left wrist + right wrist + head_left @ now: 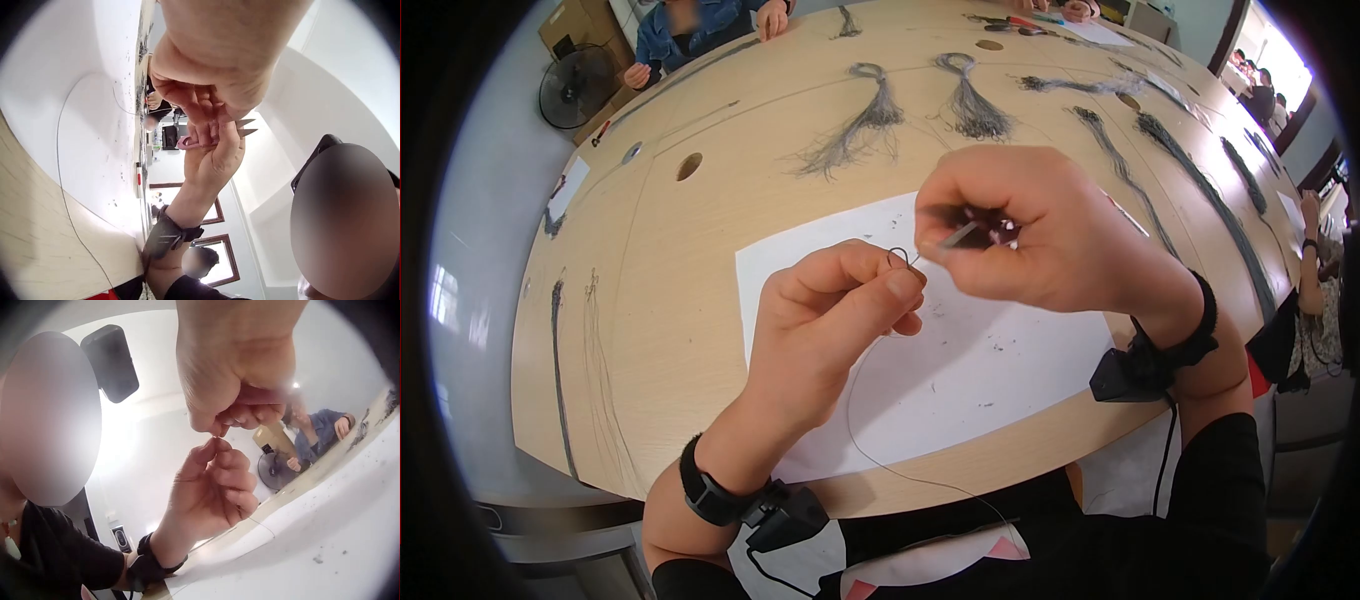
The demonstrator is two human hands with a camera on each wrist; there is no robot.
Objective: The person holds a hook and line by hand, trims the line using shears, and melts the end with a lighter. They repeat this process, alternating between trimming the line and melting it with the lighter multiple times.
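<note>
From my remote post I'm counting one left hand (840, 310) pinching one thin, dark grey, wire-like strand (880, 465), and one right hand (1040, 235) gripping one pair of pink-handled, pointed metal scissors (246, 132). The strand is curling into a small loop at the left pinch, its slender tail trailing below across one rectangular white paper sheet (1000, 390).

L hand (830, 315): fingers curled, thumb pressed vs index finger. R hand (1045, 230) curled too, thumb tip in pinch pos., & a bit farther fwd. L forearm (672, 525) and R forearm (1218, 385) angle in from opp. sides, so fingertips meet or nearly, can't tell tbh.
</note>
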